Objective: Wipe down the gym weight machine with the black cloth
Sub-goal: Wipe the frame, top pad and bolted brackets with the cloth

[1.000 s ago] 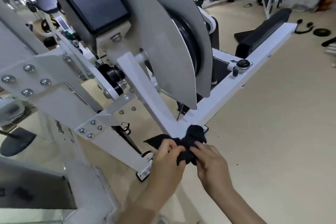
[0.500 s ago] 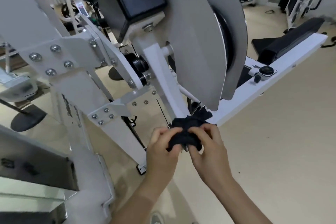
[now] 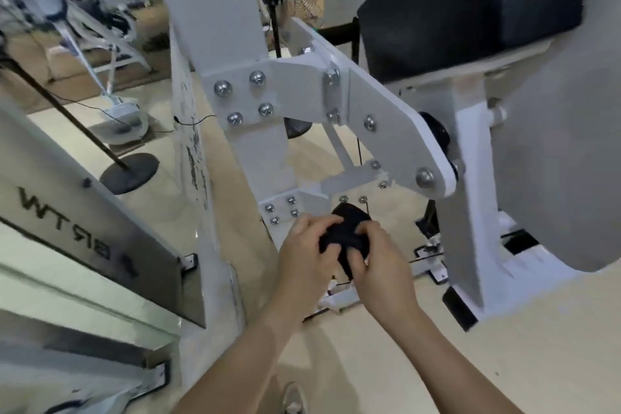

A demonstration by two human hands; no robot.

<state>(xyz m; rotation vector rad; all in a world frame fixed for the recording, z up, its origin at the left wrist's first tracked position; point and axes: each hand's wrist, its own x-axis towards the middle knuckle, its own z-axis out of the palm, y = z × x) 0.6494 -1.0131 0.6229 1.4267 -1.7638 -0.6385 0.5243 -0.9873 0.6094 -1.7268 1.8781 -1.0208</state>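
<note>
Left hand [image 3: 307,247] and right hand [image 3: 381,267] both clutch the bunched black cloth [image 3: 349,227] low beside the weight machine [image 3: 248,44], near its bolted bracket [image 3: 282,210]; flattening it into a pad would likely wipe around bolts better.

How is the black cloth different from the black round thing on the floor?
The black cloth is crumpled and lumpy; the round base is a flat disc. The cloth is gripped by the left hand and right hand; the base lies on the floor with a pole rising from it. Both are dark.
</note>
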